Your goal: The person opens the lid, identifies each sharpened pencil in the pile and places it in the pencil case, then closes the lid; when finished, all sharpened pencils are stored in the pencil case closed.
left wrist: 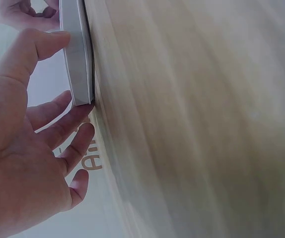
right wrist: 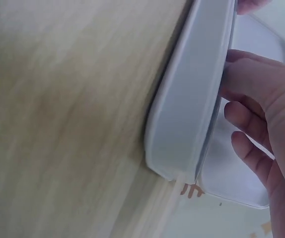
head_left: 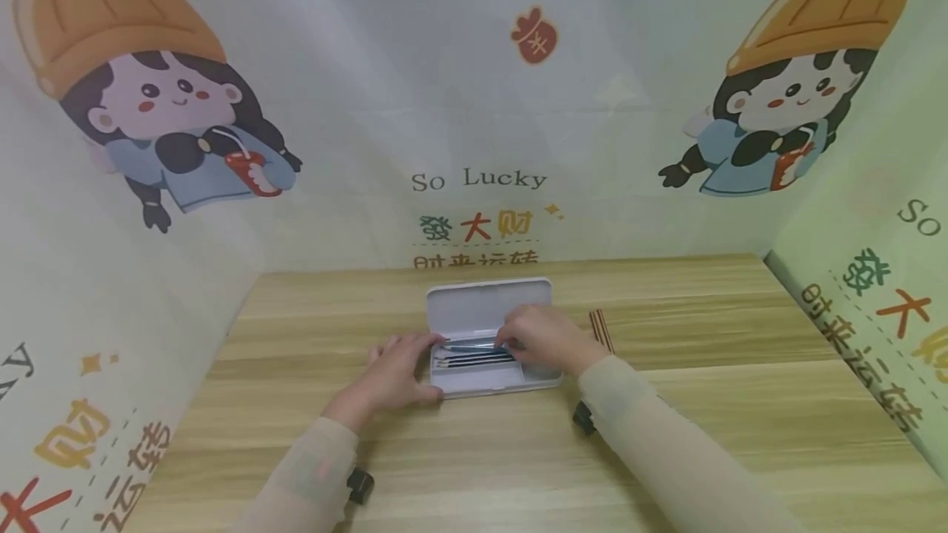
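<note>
An open white pencil case lies on the table with its lid raised at the back. Several dark pencils lie side by side in its tray. My left hand holds the case at its left end; in the left wrist view the thumb presses the front wall and fingers touch the end. Inside the case, my right hand pinches the right end of a bluish pencil that lies behind the dark ones. In the right wrist view the case wall hides the right fingertips.
Red-and-black striped pencils lie on the wooden table right of the case, partly behind the right forearm. A printed cloth hangs behind and along both sides of the table. Each wrist carries a small black device.
</note>
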A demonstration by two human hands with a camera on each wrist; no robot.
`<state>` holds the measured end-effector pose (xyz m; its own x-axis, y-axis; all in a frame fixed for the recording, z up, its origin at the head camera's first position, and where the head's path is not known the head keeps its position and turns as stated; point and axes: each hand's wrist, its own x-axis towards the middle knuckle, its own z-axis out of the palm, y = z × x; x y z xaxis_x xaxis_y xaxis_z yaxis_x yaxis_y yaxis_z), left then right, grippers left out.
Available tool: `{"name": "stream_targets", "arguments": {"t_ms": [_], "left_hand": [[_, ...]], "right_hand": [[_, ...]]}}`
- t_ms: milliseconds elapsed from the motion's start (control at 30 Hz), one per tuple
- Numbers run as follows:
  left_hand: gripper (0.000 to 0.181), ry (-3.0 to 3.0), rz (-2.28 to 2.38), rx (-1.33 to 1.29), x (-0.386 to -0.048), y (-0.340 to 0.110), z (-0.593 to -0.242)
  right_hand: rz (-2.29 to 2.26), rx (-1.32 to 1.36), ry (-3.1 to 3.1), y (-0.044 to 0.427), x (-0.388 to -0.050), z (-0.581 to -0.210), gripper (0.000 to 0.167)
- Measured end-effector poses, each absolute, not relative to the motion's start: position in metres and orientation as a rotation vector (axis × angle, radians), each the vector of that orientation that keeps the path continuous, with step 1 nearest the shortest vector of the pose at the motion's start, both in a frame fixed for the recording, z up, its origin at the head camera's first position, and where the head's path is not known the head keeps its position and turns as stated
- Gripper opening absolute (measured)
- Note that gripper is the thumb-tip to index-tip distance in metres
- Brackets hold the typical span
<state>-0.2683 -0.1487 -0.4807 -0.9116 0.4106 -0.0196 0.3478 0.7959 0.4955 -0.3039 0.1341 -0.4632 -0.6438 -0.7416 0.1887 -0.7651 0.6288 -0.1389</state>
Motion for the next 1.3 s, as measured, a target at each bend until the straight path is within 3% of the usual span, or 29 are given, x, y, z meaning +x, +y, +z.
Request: {"name": "stream_targets", "arguments": {"t_ms": [700, 1067, 1300], "left_hand": [[0.087, 2.859, 0.751, 0.630, -0.269, -0.148, -0.484], [0.087, 2.841, 0.746, 0.614, -0.271, -0.151, -0.480], [0.087, 2.827, 0.766, 0.622, -0.272, -0.152, -0.482]], "right_hand": [[0.456, 1.153, -2.670, 0.150, -0.300, -0.470, 0.018], [0.537, 0.711, -2.586, 0.178, -0.317, -0.440, 0.029], [0.587, 0.669, -2.666, 0.189, -0.316, -0.441, 0.033]]}}
